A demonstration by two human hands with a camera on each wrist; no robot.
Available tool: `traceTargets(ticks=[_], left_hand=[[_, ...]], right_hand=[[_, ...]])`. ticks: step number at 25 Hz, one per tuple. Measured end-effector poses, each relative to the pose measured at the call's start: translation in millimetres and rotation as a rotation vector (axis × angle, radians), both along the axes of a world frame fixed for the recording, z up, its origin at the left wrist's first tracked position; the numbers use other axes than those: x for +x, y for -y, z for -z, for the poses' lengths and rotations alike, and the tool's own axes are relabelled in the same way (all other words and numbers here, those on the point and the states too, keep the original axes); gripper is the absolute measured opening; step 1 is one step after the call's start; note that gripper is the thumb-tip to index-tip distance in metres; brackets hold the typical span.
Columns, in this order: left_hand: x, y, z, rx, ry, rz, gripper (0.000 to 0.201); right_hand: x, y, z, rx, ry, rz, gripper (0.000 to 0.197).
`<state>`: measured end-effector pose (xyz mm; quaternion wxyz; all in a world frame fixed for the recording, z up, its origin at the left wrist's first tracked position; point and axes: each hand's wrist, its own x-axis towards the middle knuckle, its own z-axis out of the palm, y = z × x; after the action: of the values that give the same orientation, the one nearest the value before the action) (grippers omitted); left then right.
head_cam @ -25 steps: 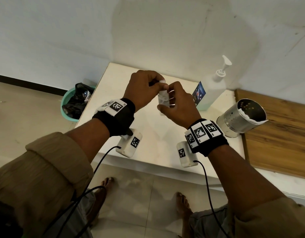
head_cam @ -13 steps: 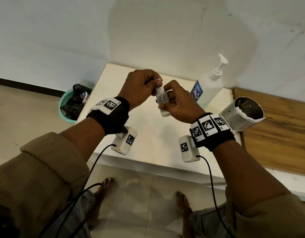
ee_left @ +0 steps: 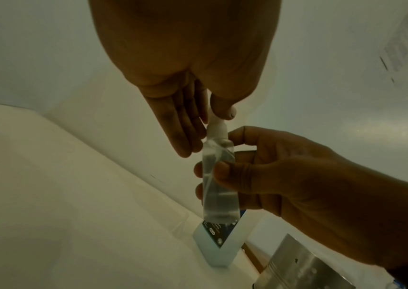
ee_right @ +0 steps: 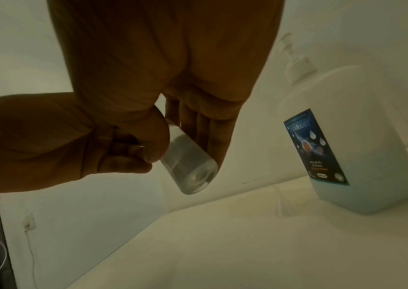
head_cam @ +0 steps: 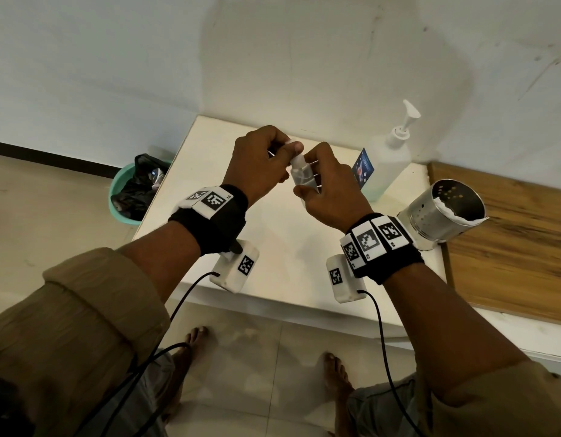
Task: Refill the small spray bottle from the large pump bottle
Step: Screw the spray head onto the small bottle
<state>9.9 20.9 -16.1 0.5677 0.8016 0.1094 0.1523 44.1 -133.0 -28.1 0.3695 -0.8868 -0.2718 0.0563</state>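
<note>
Above the white table (head_cam: pixel 273 247) both hands hold the small clear spray bottle (head_cam: pixel 301 178). My right hand (head_cam: pixel 307 187) grips its body, with the thumb across the front in the left wrist view, on the bottle (ee_left: pixel 218 181). My left hand (head_cam: pixel 285 152) pinches the white spray head (ee_left: pixel 216 125) on top between thumb and fingers. A little clear liquid shows at the bottle's bottom (ee_right: pixel 190 172). The large white pump bottle (head_cam: pixel 386 165) with a blue label stands upright at the back of the table, to the right of my hands.
A perforated metal cup (head_cam: pixel 443 212) stands right of the pump bottle, at the edge of a wooden board (head_cam: pixel 509 247). A green bin (head_cam: pixel 128 190) with a black bag sits on the floor left of the table. A wall runs close behind.
Both hands have stayed on the small bottle above the table. My left fingers have shifted a little on the spray head; the bottle has hardly moved.
</note>
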Motion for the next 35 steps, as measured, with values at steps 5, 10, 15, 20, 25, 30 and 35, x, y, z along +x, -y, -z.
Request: traceTargets(ticks=[5, 10, 15, 20, 25, 30, 35], left_hand=[[-1, -1, -1, -0.08, -0.025, -0.046, 0.04], [-2, -5, -7, -0.258, -0.092, -0.04, 0.035], [0, -5, -6, -0.18, -0.069, -0.008, 0.027], [5, -5, -5, -0.098, -0.012, -0.012, 0.016], [4, -2, -4, -0.023, 0.022, 0.056, 0.018], [7, -20, -29, -0.343, 0.092, 0.1, 0.015], [1, -31, -23, -0.226, 0.023, 0.071, 0.014]], right_hand=[[-6, -4, -1, 0.006, 0.058, -0.027, 0.051], [-6, -5, 0, 0.016, 0.079, 0.058, 0.046], [-9, -6, 2, 0.03, 0.042, 0.049, 0.046], [-8, -10, -3, 0.131, -0.115, 0.048, 0.041], [-1, -3, 0, 0.276, -0.378, -0.047, 0.036], [-7, 3, 10, 0.139, -0.522, -0.154, 0.036], [-7, -3, 10, 0.211, -0.408, -0.062, 0.042]])
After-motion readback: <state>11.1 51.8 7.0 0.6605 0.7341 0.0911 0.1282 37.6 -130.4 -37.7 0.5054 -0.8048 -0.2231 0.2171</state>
